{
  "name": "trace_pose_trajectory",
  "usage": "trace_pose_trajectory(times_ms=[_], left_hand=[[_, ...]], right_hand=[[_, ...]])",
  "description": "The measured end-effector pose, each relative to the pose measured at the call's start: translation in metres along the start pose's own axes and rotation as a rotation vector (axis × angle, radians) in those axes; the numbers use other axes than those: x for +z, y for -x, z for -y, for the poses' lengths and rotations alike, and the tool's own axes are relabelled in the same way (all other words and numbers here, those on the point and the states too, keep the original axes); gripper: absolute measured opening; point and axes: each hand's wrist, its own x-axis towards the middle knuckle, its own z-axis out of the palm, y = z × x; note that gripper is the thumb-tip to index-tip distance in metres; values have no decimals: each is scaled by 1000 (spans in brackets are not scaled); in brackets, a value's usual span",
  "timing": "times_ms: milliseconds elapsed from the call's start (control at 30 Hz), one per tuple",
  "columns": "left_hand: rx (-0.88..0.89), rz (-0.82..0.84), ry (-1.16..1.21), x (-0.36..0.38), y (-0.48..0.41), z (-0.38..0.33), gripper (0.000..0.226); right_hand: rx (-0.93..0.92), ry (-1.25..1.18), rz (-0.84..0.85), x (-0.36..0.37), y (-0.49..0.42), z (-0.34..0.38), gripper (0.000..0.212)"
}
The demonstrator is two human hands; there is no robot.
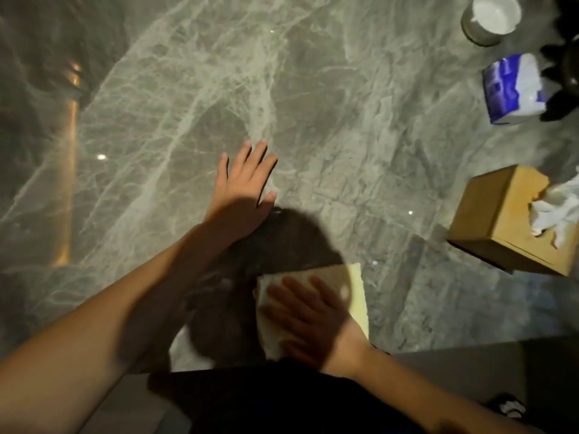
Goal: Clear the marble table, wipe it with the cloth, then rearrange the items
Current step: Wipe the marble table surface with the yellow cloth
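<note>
The grey veined marble table (313, 104) fills the view. My right hand (308, 317) lies flat on a pale yellow cloth (357, 296) near the table's front edge, fingers spread and pressing it down. My left hand (242, 186) rests palm down on the bare marble further in, fingers apart, holding nothing. A shadow of my head covers the marble between the two hands and part of the cloth.
At the right edge stand a brown tissue box (501, 217) with white tissue sticking out, a blue-and-white tissue pack (510, 89) and a white cup (488, 17). A dark object (564, 57) sits at the far right. The table's front edge (470, 346) runs below my right wrist.
</note>
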Motion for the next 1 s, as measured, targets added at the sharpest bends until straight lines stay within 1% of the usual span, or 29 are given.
trace_pose_trajectory(times_ms=[167,300,467,600,667,800,867,1000], left_hand=[[88,101,-70,11,-22,-23,64],[108,127,-99,13,-35,-31,65],[129,116,-74,15,-51,-33,63],[157,21,7,10,-78,-35,50],[136,-8,11,9,-96,-37,49],[29,-28,2,8,-135,-39,52],[-1,-49,-11,5,-155,-38,52],[-37,-59,-35,0,-192,-37,53]], right_hand=[[88,-37,-31,-3,19,-18,61],[181,-61,-130,-7,20,-43,56],[314,-83,-186,-13,9,-75,63],[431,-73,-201,-24,-14,-110,64],[511,-75,-214,-32,-33,-134,64],[652,-132,-235,-49,-78,-186,65],[710,-118,-243,-57,-102,-215,65],[739,-75,-228,-76,-152,-278,64]])
